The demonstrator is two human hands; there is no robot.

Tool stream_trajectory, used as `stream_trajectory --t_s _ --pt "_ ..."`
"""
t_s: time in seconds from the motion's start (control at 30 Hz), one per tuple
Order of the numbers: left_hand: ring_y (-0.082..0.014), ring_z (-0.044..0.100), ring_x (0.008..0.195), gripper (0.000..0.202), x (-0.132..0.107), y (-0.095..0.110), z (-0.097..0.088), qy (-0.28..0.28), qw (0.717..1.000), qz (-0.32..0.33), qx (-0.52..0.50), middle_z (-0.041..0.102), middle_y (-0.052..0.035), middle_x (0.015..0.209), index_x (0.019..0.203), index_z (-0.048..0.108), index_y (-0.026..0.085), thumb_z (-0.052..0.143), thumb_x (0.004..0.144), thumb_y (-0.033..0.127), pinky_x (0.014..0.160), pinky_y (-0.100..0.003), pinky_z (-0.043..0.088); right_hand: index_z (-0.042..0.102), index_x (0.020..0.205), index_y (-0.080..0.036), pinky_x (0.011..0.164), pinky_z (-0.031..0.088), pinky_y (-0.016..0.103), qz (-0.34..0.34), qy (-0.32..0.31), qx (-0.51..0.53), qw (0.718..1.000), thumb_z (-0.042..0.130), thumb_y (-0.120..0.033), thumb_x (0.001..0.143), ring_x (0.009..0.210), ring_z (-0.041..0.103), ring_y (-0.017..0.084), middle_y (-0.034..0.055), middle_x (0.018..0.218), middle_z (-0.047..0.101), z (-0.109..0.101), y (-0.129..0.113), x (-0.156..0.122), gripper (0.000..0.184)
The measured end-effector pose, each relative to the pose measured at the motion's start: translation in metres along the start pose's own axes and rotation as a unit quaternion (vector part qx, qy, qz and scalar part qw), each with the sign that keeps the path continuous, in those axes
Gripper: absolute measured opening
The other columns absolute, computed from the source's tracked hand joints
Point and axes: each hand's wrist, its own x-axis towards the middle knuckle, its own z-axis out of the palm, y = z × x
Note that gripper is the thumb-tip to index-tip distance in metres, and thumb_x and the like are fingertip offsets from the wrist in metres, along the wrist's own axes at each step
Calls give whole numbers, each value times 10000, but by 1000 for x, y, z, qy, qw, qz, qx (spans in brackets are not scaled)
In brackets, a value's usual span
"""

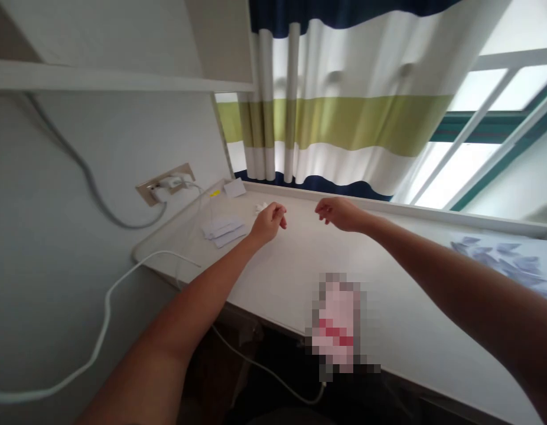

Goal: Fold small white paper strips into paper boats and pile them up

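My left hand (269, 221) hovers over the white desk (282, 283), its fingers curled inward with nothing visible in them. A little to its right is my right hand (339, 213), also loosely curled, the fingertips pointing toward the left one. A gap separates the two hands. Just behind the left hand lies a small crumpled white thing (259, 208), partly hidden. Folded white papers (223, 226) rest on the desk to the left of that hand.
A pixelated pinkish object (338, 313) lies at the front edge, a white cable running to it. White card (235, 188) stands in the back corner by a yellow scrap (215, 193). Bluish folded pieces (506, 254) lie right. Chargers fill the wall socket (165, 184); a striped curtain (326, 118) hangs behind.
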Motion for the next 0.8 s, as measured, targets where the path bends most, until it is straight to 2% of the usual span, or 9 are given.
stream_trajectory --t_s 0.1,0.2,0.27,0.33,0.4,0.47,0.67,0.73,0.8 --pt "-165 684 611 372 -33 -25 -79 112 989 -42 82 696 -2 624 765 518 238 555 1067 452 724 -275 522 773 1144 -146 894 576 328 -141 -48 -68 986 614 40 957 1032 795 259 124 1089 844 66 -75 47 308" --pt "-187 759 807 236 -59 -43 -140 181 972 -43 144 785 -43 807 833 570 230 571 1041 343 860 -305 558 690 1435 -159 1085 550 423 -262 -93 -157 948 644 -171 1062 1290 729 316 172 1393 768 124 -140 81 376" --pt "-206 781 1002 53 -71 -52 -170 180 966 -45 179 825 -68 1001 1021 640 226 617 995 266 976 -343 566 675 1479 -163 1155 513 435 -287 -114 -176 935 627 -203 1080 1382 681 326 172 1493 715 153 -170 98 404" --pt "-236 776 1113 170 -81 -59 -190 150 963 -55 218 829 -87 1118 1139 676 230 637 974 242 1053 -388 560 638 1526 -136 1207 471 438 -292 -117 -197 929 588 -185 1091 1471 617 328 200 1581 642 174 -188 112 441" --pt "-269 772 1154 183 -87 -63 -202 118 960 -61 245 830 -103 1164 1132 721 228 634 972 239 1090 -418 554 613 1550 -122 1222 450 438 -288 -116 -223 924 588 -156 1081 1499 592 330 231 1610 604 187 -196 122 470" --pt "-294 767 1183 185 -89 -67 -207 102 962 -60 246 829 -113 1199 1102 757 221 644 956 225 1116 -437 546 643 1515 -127 1205 454 451 -287 -118 -248 918 620 -161 1069 1432 649 340 234 1534 670 192 -197 129 448" --pt "-323 751 1226 217 -81 -75 -202 68 966 -58 243 821 -133 1249 1103 795 205 663 932 221 1166 -473 521 796 1243 -118 1155 448 460 -316 -120 -283 897 571 -118 1081 1287 723 335 226 1268 793 188 -191 127 278" --pt "-311 755 1213 212 -77 -75 -199 60 967 -54 241 826 -124 1232 1093 798 210 658 934 228 1156 -457 531 812 1199 -133 1154 445 445 -328 -125 -280 894 585 -145 1087 1290 717 324 208 1272 793 185 -187 121 253" --pt "-299 757 1204 213 -74 -75 -195 55 968 -49 239 831 -115 1217 1087 801 215 648 940 234 1149 -441 536 794 1261 -147 1185 427 442 -338 -125 -268 893 652 -248 1086 1373 666 327 205 1397 747 184 -181 115 248"
